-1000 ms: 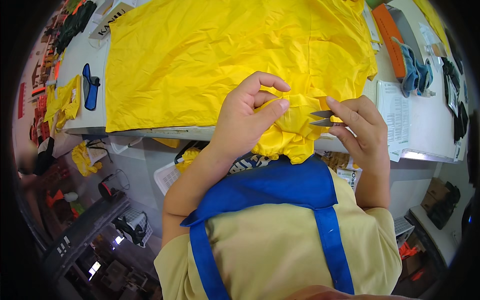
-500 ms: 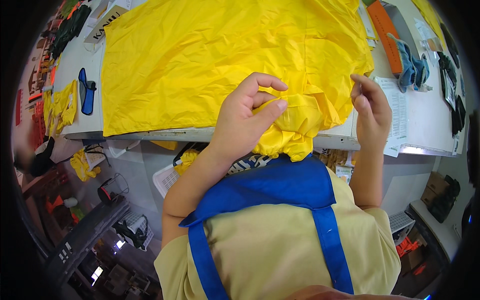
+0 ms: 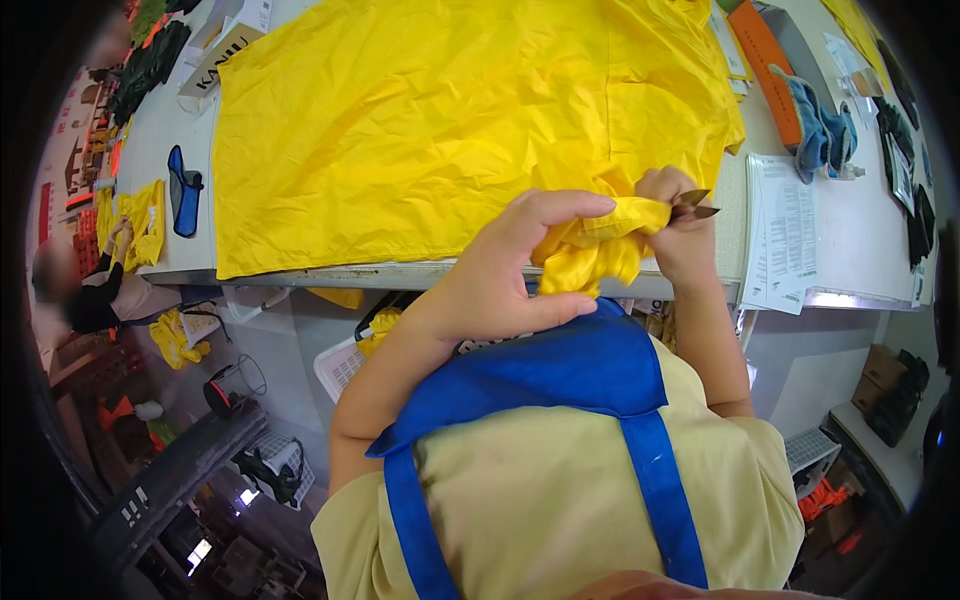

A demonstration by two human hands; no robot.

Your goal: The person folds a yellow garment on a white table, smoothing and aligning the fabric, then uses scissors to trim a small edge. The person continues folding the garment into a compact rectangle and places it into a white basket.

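A large, creased yellow fabric piece [image 3: 420, 130] covers the worktable, its near right part gathered in a bunch at the table's front edge. My right hand [image 3: 680, 235] is closed at the right side of that bunch, gripping thread snips [image 3: 692, 207]; their two pointed blades stick out to the right, slightly apart, and the handles are hidden. Part of the cloth also meets the fingers of this hand. On the left of the bunch, my left hand [image 3: 520, 255] is open, thumb and fingers spread around the gathered cloth.
Papers [image 3: 782, 235] lie right of the fabric, below an orange box [image 3: 768, 75] and a blue cloth item [image 3: 820, 125]. A blue-black strap-like item [image 3: 183, 192] lies left. A white basket [image 3: 338, 365] stands under the table. Another person [image 3: 100, 290] handles yellow cloth at far left.
My right hand has come left and down to the bunched cloth, and the snips' blades now show. My left hand has spread wider. The bunch has been lifted and twisted.
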